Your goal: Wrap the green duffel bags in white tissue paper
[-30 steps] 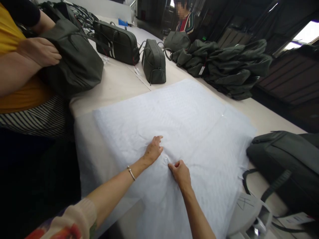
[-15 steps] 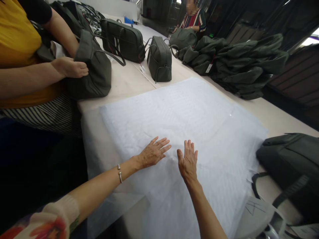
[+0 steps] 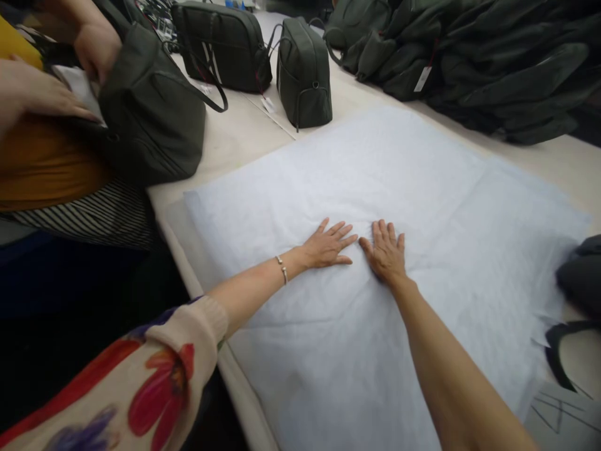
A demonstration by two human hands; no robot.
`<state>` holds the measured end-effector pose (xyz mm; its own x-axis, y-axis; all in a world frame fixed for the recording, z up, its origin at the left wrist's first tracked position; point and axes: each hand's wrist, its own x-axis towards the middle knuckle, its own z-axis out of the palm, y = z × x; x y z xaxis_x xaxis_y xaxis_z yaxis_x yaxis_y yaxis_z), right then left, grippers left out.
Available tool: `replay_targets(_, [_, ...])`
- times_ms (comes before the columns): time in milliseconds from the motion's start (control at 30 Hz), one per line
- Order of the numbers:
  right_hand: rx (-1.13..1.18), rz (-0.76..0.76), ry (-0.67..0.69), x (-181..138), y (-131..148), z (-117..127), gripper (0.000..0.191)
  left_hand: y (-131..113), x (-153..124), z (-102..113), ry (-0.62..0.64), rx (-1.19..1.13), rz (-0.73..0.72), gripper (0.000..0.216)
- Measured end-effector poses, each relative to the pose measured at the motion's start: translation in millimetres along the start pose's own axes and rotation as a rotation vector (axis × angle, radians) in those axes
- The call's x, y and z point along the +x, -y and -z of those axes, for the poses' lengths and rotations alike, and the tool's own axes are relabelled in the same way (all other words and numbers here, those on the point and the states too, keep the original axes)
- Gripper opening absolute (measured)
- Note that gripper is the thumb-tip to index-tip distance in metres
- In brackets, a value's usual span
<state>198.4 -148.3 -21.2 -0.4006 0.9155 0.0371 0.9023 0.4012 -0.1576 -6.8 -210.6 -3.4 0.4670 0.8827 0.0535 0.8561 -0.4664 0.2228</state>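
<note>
A large white sheet [image 3: 300, 357] of thin, slightly see-through material is spread over the table, with faint creases in it. My left hand [image 3: 329, 243] lies flat on the sheet, fingers spread, a metal bracelet at its wrist. Just to its right, my right hand [image 3: 387, 252] also rests palm down on the sheet with its fingers stretched out. The two hands are close together but apart, and neither holds anything. Small wrinkles run in the sheet around the fingertips.
Dark green bags, one standing end-on [image 3: 304, 75] and one side-on [image 3: 223, 47], are beyond the sheet. A co-worker's hands [image 3: 51, 94] are at another bag [image 3: 154, 106] on the left. Bags are heaped [image 3: 507, 69] at back right; a marked grey piece [image 3: 561, 416] lies front right.
Both my hands have moved forward over the sheet and now lie pressed flat on it. The camera view has tipped down. The co-worker's hands have shifted at the bag's opening.
</note>
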Motion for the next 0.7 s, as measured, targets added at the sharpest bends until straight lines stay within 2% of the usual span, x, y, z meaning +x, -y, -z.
replay_targets(100, [0.044, -0.058, 0.051, 26, -25, 13, 0.073, 0, 26, 8, 0.053, 0.022, 0.011, 0.067])
replay_targets(133, [0.070, -0.072, 0.047, 27, -29, 21, 0.074, -2, 24, 12, 0.060, 0.022, 0.001, 0.067])
replay_targets(200, [0.125, -0.044, -0.022, 10, -27, 38, 0.076, -6, 3, 23, 0.057, 0.000, -0.049, 0.068])
replay_targets(300, [0.159, 0.150, -0.151, -59, 1, 64, 0.073, -10, -63, 40, 0.061, -0.071, -0.118, 0.072])
replay_targets(367, [0.156, 0.285, -0.117, -125, 30, 71, 0.072, -15, -115, 47, 0.093, -0.114, -0.084, 0.076])
replay_targets(433, [0.152, 0.368, -0.050, -191, 59, 66, 0.076, -23, -161, 49, 0.133, -0.125, -0.029, 0.081])
replay_targets(500, [0.146, 0.409, 0.004, -241, 81, 52, 0.079, -33, -196, 45, 0.174, -0.119, -0.017, 0.084])
replay_targets(600, [0.152, 0.367, 0.011, -277, 95, 35, 0.079, -45, -226, 32, 0.209, -0.094, -0.058, 0.084])
replay_targets(700, [0.190, 0.189, -0.077, -292, 82, 47, 0.073, -52, -234, 22, 0.200, -0.039, -0.056, 0.085])
